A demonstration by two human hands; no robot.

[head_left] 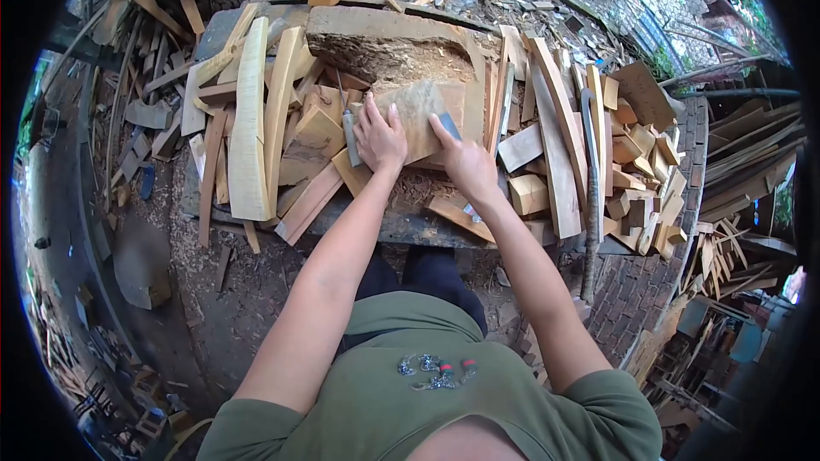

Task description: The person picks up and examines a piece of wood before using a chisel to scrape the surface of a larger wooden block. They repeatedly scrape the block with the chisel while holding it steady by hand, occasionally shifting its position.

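A squarish, weathered wooden block (421,113) lies tilted in front of a thick, rough-edged timber on the workbench. At its left edge is my left hand (382,138), thumb on the top face and fingers along the side, gripping it. My right hand (470,169) is at the block's right edge, closed around a small dark blue-grey flat piece (449,126) whose kind I cannot make out. The fingers under that hand are hidden. Beside my left fingers rests a tool with a grey handle (351,138) and a thin blade pointing away.
Curved pale boards (250,132) lean at the left of the bench. Behind the block sits the thick timber (384,30). To the right are long strips, a dark curved bar (591,196) and a heap of offcuts (641,154). Scrap wood covers the ground beyond.
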